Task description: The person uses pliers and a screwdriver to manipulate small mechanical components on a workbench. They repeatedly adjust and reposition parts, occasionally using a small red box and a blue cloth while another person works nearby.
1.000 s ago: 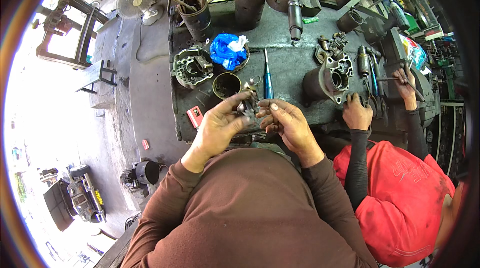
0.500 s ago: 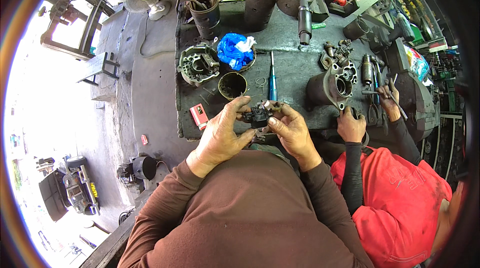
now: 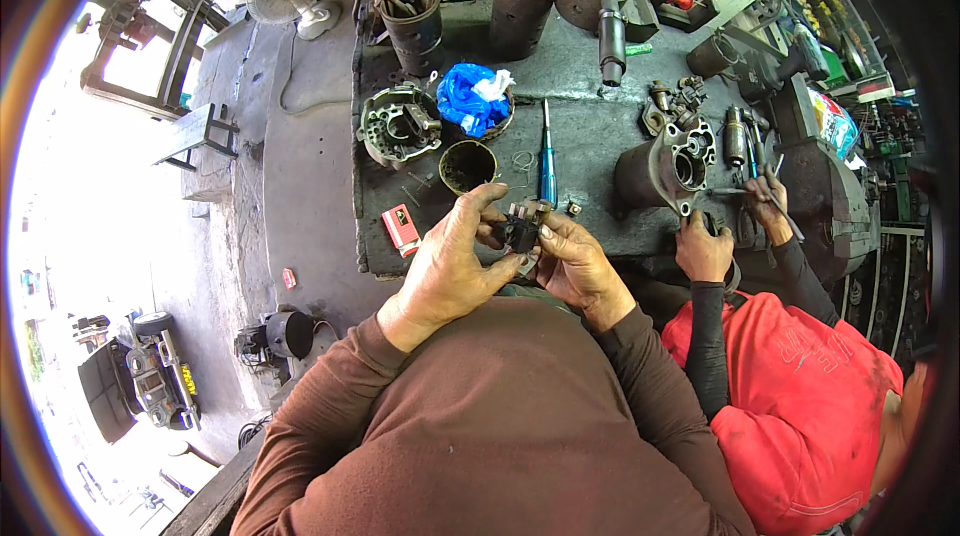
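Note:
Just in front of my body, both hands hold a small black electrical part [image 3: 518,235] with metal tabs on its top. My left hand [image 3: 448,258] pinches its left side between thumb and fingers. On the other side, my right hand [image 3: 582,264] grips its right edge, and the fingertips hide some of the part. Beyond them on the bench lie a screwdriver with a blue handle [image 3: 547,176], a thin wire ring [image 3: 523,162] and a small light-coloured piece [image 3: 574,208]. A dark cup [image 3: 442,172] stands near my left fingertips.
To the left are a round cast-metal housing [image 3: 385,148], a red and white box [image 3: 400,228] and a blue plastic bag [image 3: 462,96] in a bowl. At right, a co-worker in a red shirt [image 3: 790,386] handles a rod-like tool beside a cylindrical motor housing [image 3: 645,179].
The black part has been turned in my fingers, so its metal tabs now point up. My right hand has drawn slightly closer to me. The co-worker's tool hand has shifted left towards the motor housing.

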